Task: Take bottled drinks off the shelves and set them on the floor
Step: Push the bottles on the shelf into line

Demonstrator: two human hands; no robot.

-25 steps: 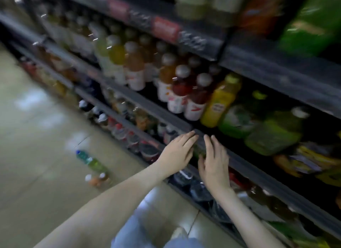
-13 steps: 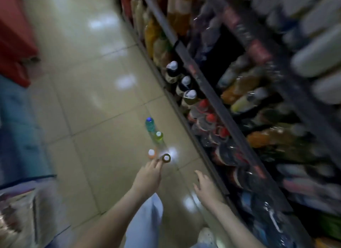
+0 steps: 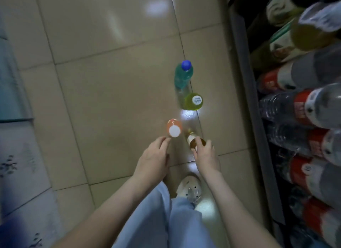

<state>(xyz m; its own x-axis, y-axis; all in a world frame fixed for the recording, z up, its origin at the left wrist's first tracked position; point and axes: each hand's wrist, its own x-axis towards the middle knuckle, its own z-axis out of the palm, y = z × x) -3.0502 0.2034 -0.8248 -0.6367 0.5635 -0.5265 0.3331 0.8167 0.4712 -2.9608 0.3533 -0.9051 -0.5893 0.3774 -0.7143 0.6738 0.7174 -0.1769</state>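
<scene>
Three bottles stand on the tiled floor [image 3: 110, 92]: a teal bottle with a blue cap [image 3: 183, 76], a yellow-green bottle [image 3: 193, 101] and an orange bottle with a white cap [image 3: 173, 128]. A small amber bottle [image 3: 194, 139] stands just right of the orange one, and my right hand [image 3: 206, 155] grips its top with fingers and thumb. My left hand [image 3: 153, 157] hovers low beside it with relaxed fingers, its fingertips close to the orange bottle and holding nothing.
The bottom shelf [image 3: 247, 100] runs along the right edge, packed with large clear bottles with red labels [image 3: 299, 107]. Pale cartons [image 3: 16, 155] line the left side. My white shoe [image 3: 190, 188] and light blue trouser leg are below the hands.
The view swung from the shelves down to the floor. Both hands came down from the shelf with the small amber bottle, which now sits among the floor bottles under my right hand.
</scene>
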